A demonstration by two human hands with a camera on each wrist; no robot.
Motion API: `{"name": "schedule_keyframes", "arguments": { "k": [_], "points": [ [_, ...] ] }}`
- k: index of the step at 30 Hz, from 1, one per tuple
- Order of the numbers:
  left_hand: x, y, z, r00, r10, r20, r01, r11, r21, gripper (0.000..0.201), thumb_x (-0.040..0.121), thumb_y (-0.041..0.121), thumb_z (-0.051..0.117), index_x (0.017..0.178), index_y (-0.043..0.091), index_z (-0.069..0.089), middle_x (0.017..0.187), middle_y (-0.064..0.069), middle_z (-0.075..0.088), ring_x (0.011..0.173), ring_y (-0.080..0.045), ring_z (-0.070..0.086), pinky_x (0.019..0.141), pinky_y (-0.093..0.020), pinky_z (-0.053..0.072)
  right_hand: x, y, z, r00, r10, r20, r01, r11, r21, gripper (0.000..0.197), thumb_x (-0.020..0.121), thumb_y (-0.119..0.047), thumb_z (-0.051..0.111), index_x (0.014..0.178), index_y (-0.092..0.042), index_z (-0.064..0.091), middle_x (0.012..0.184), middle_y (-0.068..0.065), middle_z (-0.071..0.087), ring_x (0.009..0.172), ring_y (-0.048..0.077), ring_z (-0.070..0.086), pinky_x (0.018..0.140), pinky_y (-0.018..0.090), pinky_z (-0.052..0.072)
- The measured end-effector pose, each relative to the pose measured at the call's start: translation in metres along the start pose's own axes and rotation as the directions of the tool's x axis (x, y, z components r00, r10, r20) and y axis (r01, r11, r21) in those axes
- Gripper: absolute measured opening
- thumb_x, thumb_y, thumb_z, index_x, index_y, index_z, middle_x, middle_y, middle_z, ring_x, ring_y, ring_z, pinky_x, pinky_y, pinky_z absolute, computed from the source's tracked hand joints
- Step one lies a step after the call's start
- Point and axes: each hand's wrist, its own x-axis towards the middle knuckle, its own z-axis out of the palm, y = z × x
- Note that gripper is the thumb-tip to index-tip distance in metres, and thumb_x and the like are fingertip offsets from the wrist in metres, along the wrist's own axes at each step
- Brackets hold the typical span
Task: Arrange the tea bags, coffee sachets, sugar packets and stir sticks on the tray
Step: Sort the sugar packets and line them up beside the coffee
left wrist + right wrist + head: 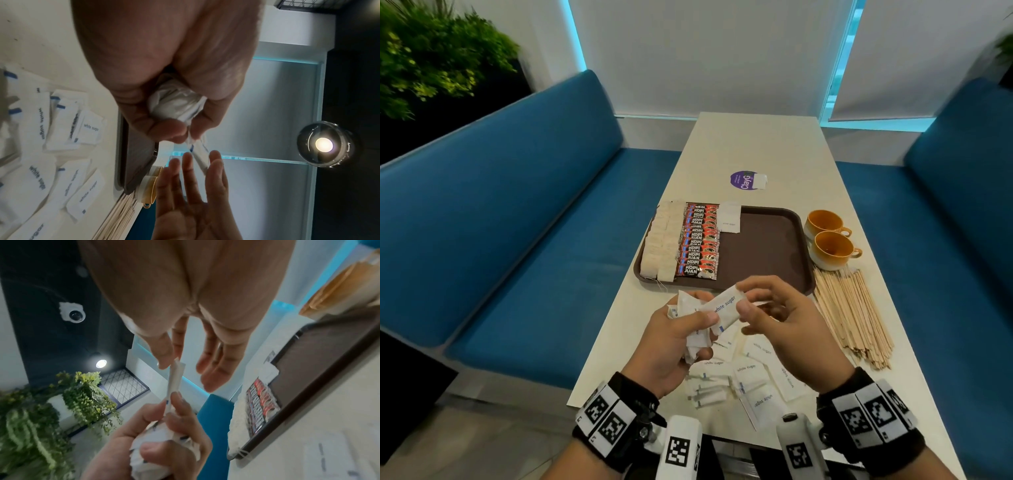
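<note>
My left hand [695, 317] grips a bunch of white sugar packets [693, 337], also seen crumpled in its fist in the left wrist view [176, 104]. One sugar packet [724, 308] sticks out of the bunch, and my right hand [744, 298] pinches its far end between thumb and forefinger [164, 360]. Both hands hover just in front of the brown tray [763, 253]. On the tray's left side lie rows of tea bags [661, 240] and red coffee sachets [698, 240], with one sugar packet [729, 217] beside them. Wooden stir sticks [852, 308] lie in a heap right of my hands.
Several loose sugar packets [750, 377] lie scattered on the white table [756, 144] under my hands. Two orange-lined cups [828, 240] stand right of the tray. A purple sticker [743, 181] sits beyond it. Blue benches [517, 222] flank the table.
</note>
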Motion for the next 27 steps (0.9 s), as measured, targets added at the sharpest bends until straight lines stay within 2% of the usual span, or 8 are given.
{"name": "schedule_keyframes", "arguments": {
  "k": [1, 4, 8, 10, 14, 18, 23, 27],
  "points": [
    [0.0, 0.0, 0.0, 1.0, -0.001, 0.016, 0.001, 1.0, 0.012, 0.024, 0.083, -0.003, 0.072, 0.101, 0.011, 0.066, 0.083, -0.019, 0.061, 0.06, -0.023, 0.053, 0.042, -0.025, 0.038, -0.001, 0.0, 0.001, 1.0, -0.008, 0.013, 0.008, 0.999, 0.031, 0.015, 0.089, -0.018, 0.077, 0.102, -0.027, 0.076, 0.099, 0.002, 0.073, 0.087, 0.023, 0.072, 0.076, 0.041, 0.064],
    [0.0, 0.0, 0.002, 0.999, -0.03, 0.028, 0.029, 0.999, 0.041, 0.024, 0.079, 0.01, 0.082, 0.099, 0.014, 0.068, 0.089, -0.019, 0.064, 0.063, -0.024, 0.054, 0.044, -0.025, 0.037, -0.001, 0.006, 0.001, 0.999, -0.035, -0.011, 0.035, 0.999, 0.025, 0.018, 0.085, -0.004, 0.079, 0.094, -0.02, 0.08, 0.093, 0.004, 0.076, 0.079, 0.027, 0.071, 0.074, 0.036, 0.061],
    [0.001, -0.003, 0.001, 0.993, -0.115, 0.006, 0.114, 0.989, 0.093, 0.032, 0.088, 0.033, 0.076, 0.107, 0.01, 0.067, 0.094, -0.017, 0.065, 0.063, -0.023, 0.052, 0.046, -0.025, 0.036, 0.001, 0.011, -0.001, 0.999, -0.032, -0.025, 0.034, 0.997, 0.065, 0.03, 0.081, 0.003, 0.08, 0.1, -0.02, 0.082, 0.107, -0.006, 0.072, 0.082, 0.024, 0.069, 0.07, 0.032, 0.061],
    [0.001, -0.005, 0.0, 0.994, -0.109, -0.003, 0.108, 0.99, 0.093, 0.029, 0.091, 0.029, 0.073, 0.109, 0.008, 0.065, 0.094, -0.019, 0.063, 0.063, -0.023, 0.052, 0.046, -0.024, 0.035, 0.003, 0.012, -0.002, 0.999, -0.027, -0.028, 0.029, 0.998, 0.057, 0.034, 0.079, 0.003, 0.081, 0.102, -0.022, 0.082, 0.109, -0.006, 0.071, 0.08, 0.028, 0.069, 0.069, 0.031, 0.061],
    [0.006, -0.008, -0.001, 0.998, -0.01, -0.062, 0.015, 0.997, 0.073, 0.005, 0.091, 0.015, 0.073, 0.096, 0.015, 0.073, 0.09, -0.021, 0.065, 0.067, -0.028, 0.052, 0.045, -0.026, 0.035, 0.003, 0.012, -0.001, 1.0, 0.002, -0.006, -0.001, 0.998, 0.06, 0.038, 0.075, 0.006, 0.084, 0.104, -0.018, 0.081, 0.111, 0.001, 0.069, 0.074, 0.036, 0.068, 0.065, 0.029, 0.06],
    [0.012, -0.01, -0.001, 0.994, 0.041, -0.102, -0.033, 0.996, 0.081, 0.009, 0.091, 0.013, 0.072, 0.099, 0.01, 0.074, 0.088, -0.023, 0.067, 0.065, -0.028, 0.053, 0.044, -0.025, 0.035, 0.005, 0.015, -0.002, 0.999, 0.037, 0.022, -0.04, 0.993, 0.108, 0.03, 0.079, -0.001, 0.083, 0.105, -0.016, 0.08, 0.099, 0.012, 0.075, 0.075, 0.035, 0.074, 0.074, 0.044, 0.063],
    [0.017, -0.009, -0.003, 0.996, 0.035, -0.083, -0.025, 0.993, 0.116, 0.012, 0.088, 0.021, 0.077, 0.096, 0.013, 0.073, 0.085, -0.018, 0.065, 0.063, -0.024, 0.052, 0.047, -0.026, 0.037, 0.01, 0.016, -0.006, 0.997, 0.052, -0.052, -0.05, 0.998, 0.04, 0.024, 0.08, -0.001, 0.082, 0.097, -0.018, 0.083, 0.085, 0.011, 0.078, 0.072, 0.031, 0.072, 0.07, 0.034, 0.062],
    [0.019, -0.013, -0.008, 0.999, -0.028, -0.02, 0.031, 0.982, 0.184, 0.024, 0.087, 0.009, 0.077, 0.108, 0.004, 0.068, 0.087, -0.017, 0.064, 0.062, -0.024, 0.052, 0.047, -0.025, 0.039, 0.014, 0.013, -0.013, 0.994, 0.064, -0.092, -0.066, 0.997, -0.027, 0.024, 0.079, -0.005, 0.084, 0.098, -0.019, 0.082, 0.084, 0.004, 0.079, 0.071, 0.028, 0.07, 0.073, 0.037, 0.06]
  ]
}}
